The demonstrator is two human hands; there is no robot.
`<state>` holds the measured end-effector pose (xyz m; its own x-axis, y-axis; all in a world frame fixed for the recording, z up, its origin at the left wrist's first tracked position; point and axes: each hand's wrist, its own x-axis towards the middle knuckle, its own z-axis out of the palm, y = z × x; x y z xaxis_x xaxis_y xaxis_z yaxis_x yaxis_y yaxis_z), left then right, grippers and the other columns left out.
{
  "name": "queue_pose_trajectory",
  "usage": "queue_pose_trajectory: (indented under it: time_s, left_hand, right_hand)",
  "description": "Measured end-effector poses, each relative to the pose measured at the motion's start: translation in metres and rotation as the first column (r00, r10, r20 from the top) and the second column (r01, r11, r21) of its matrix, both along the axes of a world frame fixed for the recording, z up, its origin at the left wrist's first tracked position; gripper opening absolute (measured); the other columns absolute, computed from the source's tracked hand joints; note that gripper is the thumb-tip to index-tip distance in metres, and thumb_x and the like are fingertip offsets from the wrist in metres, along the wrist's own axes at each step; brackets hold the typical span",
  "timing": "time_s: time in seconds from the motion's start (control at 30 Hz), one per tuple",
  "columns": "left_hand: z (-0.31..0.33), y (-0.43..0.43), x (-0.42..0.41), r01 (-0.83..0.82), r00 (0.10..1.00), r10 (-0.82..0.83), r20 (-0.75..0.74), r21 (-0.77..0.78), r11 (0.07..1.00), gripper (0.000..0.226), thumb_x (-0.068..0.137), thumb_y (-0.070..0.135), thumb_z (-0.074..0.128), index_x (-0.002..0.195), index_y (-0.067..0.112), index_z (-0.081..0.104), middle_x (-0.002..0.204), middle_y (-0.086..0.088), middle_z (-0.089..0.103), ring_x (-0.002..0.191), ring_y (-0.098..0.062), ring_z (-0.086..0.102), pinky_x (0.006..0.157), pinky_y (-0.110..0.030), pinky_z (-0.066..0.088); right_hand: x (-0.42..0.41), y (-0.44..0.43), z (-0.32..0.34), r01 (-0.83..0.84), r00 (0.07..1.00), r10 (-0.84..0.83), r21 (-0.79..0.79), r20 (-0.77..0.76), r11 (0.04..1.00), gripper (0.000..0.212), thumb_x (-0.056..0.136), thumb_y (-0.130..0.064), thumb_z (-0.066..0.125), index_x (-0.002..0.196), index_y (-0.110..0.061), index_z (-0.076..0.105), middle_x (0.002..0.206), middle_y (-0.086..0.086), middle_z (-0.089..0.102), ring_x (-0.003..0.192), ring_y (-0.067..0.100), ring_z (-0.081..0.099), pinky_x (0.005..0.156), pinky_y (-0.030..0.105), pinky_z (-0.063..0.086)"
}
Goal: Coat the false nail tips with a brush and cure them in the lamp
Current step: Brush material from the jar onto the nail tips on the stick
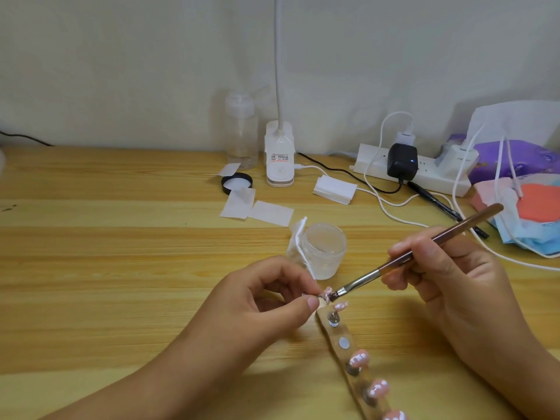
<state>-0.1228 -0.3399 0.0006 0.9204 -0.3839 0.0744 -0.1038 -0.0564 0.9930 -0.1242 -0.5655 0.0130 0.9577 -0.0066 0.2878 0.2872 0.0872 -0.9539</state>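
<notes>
Pink nail tip (328, 291) under the brush (360, 281)

Left fingers (309, 303) pinch the tip's small stand; right fingers (400, 250) grip the brush, bristles touching the tip. Thin, even strokes would suit. Just below, more tips sit on a strip (337, 334).

Left hand (266, 298), right hand (448, 274): pinch grips.

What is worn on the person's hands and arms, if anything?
The left hand and right hand are bare: no gloves, rings or watch in view. The forearms show no sleeves. Visible fingernails look short and unpainted.
</notes>
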Motion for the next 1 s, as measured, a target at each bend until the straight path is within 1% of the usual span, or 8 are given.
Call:
queue_pose_trajectory:
  time_s: [0.17,0.3,0.5,0.6,0.7,0.8,0.87,1.0]
  left_hand:
    - [0.0008,0.0002,-0.0003,0.002,1.000,-0.002,-0.015,-0.005,1.000,0.005,0.073,0.026,0.071,0.077,0.028,0.072,0.076,-0.001,0.065,0.069,-0.008,0.057,0.064,-0.017,0.044]
    - [0.0014,0.0005,-0.0007,0.014,1.000,-0.014,-0.010,-0.010,1.000,0.005,0.074,0.024,0.071,0.077,0.027,0.073,0.081,-0.009,0.067,0.070,-0.008,0.058,0.064,-0.017,0.045]
    - [0.0015,0.0000,-0.0009,0.005,1.000,-0.005,-0.022,-0.006,1.000,0.004,0.073,0.026,0.071,0.077,0.027,0.072,0.080,-0.008,0.066,0.070,-0.008,0.058,0.064,-0.017,0.046]
    - [0.0008,-0.0004,-0.0005,0.000,1.000,0.000,-0.026,-0.006,1.000,0.005,0.073,0.026,0.071,0.078,0.027,0.072,0.081,-0.009,0.066,0.070,-0.009,0.057,0.064,-0.018,0.045]
    - [0.0005,-0.0005,-0.0005,-0.003,0.999,0.002,-0.036,-0.015,1.000,0.005,0.072,0.027,0.071,0.077,0.027,0.072,0.076,-0.001,0.065,0.069,-0.008,0.057,0.063,-0.017,0.044]
    - [-0.0005,0.0001,-0.0004,0.011,0.999,-0.012,-0.031,-0.018,1.000,0.011,0.069,0.034,0.073,0.078,0.028,0.072,0.076,-0.001,0.065,0.070,-0.008,0.056,0.063,-0.018,0.044]
    - [-0.0013,0.0004,-0.0001,0.021,0.999,-0.022,-0.024,-0.027,0.999,0.016,0.067,0.039,0.071,0.079,0.028,0.072,0.075,0.003,0.065,0.071,-0.007,0.057,0.063,-0.017,0.045]
    - [-0.0024,0.0010,0.0010,0.024,1.000,-0.025,-0.017,-0.026,0.999,0.016,0.066,0.040,0.070,0.079,0.029,0.072,0.075,0.008,0.066,0.072,-0.005,0.058,0.064,-0.016,0.047]
  right_hand:
    - [0.0001,0.0014,-0.0006,0.015,1.000,-0.015,-0.040,-0.008,0.999,0.043,0.069,-0.061,0.077,0.082,-0.019,0.077,0.067,0.009,0.070,0.062,0.017,0.067,0.063,0.023,0.054]
    - [0.0024,0.0001,-0.0023,0.052,0.999,-0.053,-0.041,-0.008,0.998,0.046,0.068,-0.062,0.077,0.082,-0.019,0.077,0.068,0.012,0.070,0.063,0.016,0.066,0.064,0.023,0.054]
    - [0.0026,-0.0029,-0.0022,0.070,0.997,-0.070,-0.016,-0.012,0.997,0.044,0.068,-0.062,0.077,0.083,-0.021,0.077,0.069,0.009,0.071,0.063,0.014,0.066,0.064,0.019,0.053]
    - [0.0022,-0.0023,-0.0016,0.033,0.999,-0.032,0.018,-0.012,0.999,0.040,0.069,-0.059,0.078,0.081,-0.021,0.077,0.067,0.007,0.070,0.062,0.013,0.066,0.062,0.019,0.053]
    - [0.0011,-0.0001,-0.0010,-0.013,1.000,0.013,0.011,-0.005,1.000,0.038,0.070,-0.057,0.078,0.080,-0.021,0.077,0.066,0.005,0.069,0.061,0.014,0.066,0.062,0.021,0.053]
    - [0.0001,0.0006,-0.0006,-0.017,1.000,0.017,-0.019,-0.004,1.000,0.038,0.071,-0.057,0.077,0.081,-0.020,0.077,0.067,0.006,0.069,0.062,0.015,0.066,0.063,0.022,0.054]
    - [-0.0001,0.0007,-0.0004,-0.015,1.000,0.015,-0.023,-0.006,1.000,0.039,0.070,-0.057,0.078,0.081,-0.020,0.077,0.067,0.007,0.069,0.063,0.016,0.066,0.064,0.022,0.054]
    - [0.0002,-0.0001,-0.0014,0.002,1.000,-0.002,-0.035,-0.006,0.999,0.040,0.069,-0.060,0.077,0.080,-0.021,0.077,0.067,0.007,0.069,0.063,0.015,0.067,0.065,0.022,0.054]
